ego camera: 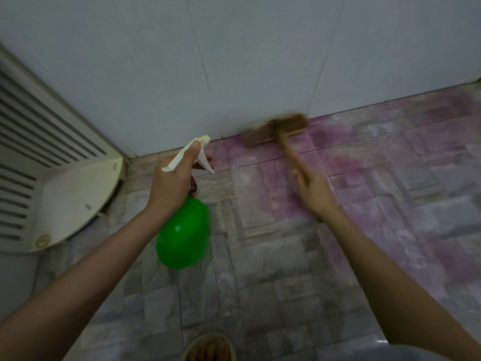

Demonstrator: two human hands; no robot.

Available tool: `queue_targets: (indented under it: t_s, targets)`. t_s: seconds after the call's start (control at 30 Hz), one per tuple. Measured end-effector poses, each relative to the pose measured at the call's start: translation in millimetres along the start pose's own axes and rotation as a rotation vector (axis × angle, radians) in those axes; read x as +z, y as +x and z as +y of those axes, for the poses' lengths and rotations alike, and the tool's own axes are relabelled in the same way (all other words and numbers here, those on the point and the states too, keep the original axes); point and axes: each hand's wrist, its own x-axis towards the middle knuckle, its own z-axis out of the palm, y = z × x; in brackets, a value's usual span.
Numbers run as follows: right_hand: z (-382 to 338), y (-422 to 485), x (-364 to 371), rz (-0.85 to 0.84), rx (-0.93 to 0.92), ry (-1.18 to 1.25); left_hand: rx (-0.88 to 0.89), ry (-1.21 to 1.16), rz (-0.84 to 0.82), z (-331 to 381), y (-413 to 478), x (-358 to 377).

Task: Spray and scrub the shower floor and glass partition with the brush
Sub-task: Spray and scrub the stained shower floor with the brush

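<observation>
At the junction of the pale tiled wall (pixel 260 61) and the pink-stained tiled shower floor (pixel 377 178), the brown bristle head of the wooden-handled scrub brush (pixel 276 128) lies on the floor, its head running along the wall base. The handle runs back and down to the right hand (pixel 316 191), which is closed around its near end; the head lies ahead and to the left of that hand. The left hand (pixel 171 183) is clamped on the neck of the green round-bodied spray bottle (pixel 183 235), held above the floor, white nozzle aimed toward the wall base. Motion blur suggests active scrubbing.
</observation>
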Motion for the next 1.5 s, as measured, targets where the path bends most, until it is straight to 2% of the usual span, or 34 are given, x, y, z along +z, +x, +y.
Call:
queue_targets:
  t_s: [0.07,0.1,0.23,0.27,0.4,0.43,0.6,0.67,0.73,0.8,0.87,0.93,0.97,1.03,1.13,1.2,1.3,1.33,1.37,1.5]
  targets:
    - [10.2,1.0,-17.6,0.198,0.109,0.012,-0.025,0.008,0.003,-0.1,-1.9,-1.6]
    - [3.4,-1.9,-13.7,0.202,0.115,0.032,-0.039,-0.002,0.017,1.5,-2.5,-1.7]
    - [-23.3,-15.7,26.5,-0.203,-0.097,0.026,-0.033,0.022,0.056,12.5,-6.7,4.7]
    - [-17.3,-12.7,21.8,-0.212,-0.111,0.000,-0.032,0.031,0.059,13.9,-7.3,6.2]
    - [27.6,10.7,-38.5,0.168,0.102,0.045,-0.026,0.021,0.009,15.5,-10.7,5.3]
    - [29.8,12.0,-46.8,0.200,0.109,0.081,-0.019,0.040,0.011,14.8,-10.1,5.2]
    - [-11.1,3.0,-22.1,-0.150,-0.128,0.004,0.041,0.032,0.032,14.0,-3.5,13.2]
    - [3.1,3.0,-26.2,-0.065,-0.111,-0.027,0.039,0.057,0.019,9.4,0.5,14.4]
    - [28.8,9.1,-53.0,0.131,0.051,-0.071,0.036,0.077,0.005,8.9,2.9,14.5]
    - [44.9,14.1,-85.2,0.232,0.222,-0.043,0.026,0.088,-0.026,11.1,8.1,17.9]
    - [41.6,11.8,-100.8,0.129,0.230,0.023,0.008,0.063,-0.089,13.1,19.4,26.0]
    - [30.5,8.8,-100.8,-0.054,0.130,-0.020,-0.014,0.075,-0.158,15.0,35.1,38.1]
    - [28.4,12.1,-101.4,-0.090,0.113,-0.039,-0.028,0.085,-0.175,16.4,42.2,45.0]
    - [31.4,28.4,-113.0,-0.013,0.164,-0.065,-0.030,0.076,-0.199,20.7,55.0,60.2]
    - [42.5,42.9,-142.5,0.112,0.335,-0.084,-0.038,0.052,-0.191,32.0,74.6,84.7]
    - [42.1,41.2,-148.6,0.039,0.320,-0.068,-0.057,0.058,-0.234,42.4,89.7,102.2]
    - [34.1,36.2,-141.2,-0.196,0.174,-0.145,-0.014,0.102,-0.332,55.8,105.2,132.4]
    - [38.5,37.4,-141.8,-0.229,0.146,-0.165,-0.001,0.119,-0.346,60.5,109.0,142.6]
    - [47.7,41.9,-146.7,-0.210,0.145,-0.166,0.013,0.144,-0.346,65.3,114.1,151.8]
    - [93.7,63.3,-185.5,0.077,0.265,-0.117,0.096,0.207,-0.336,80.1,129.3,182.9]
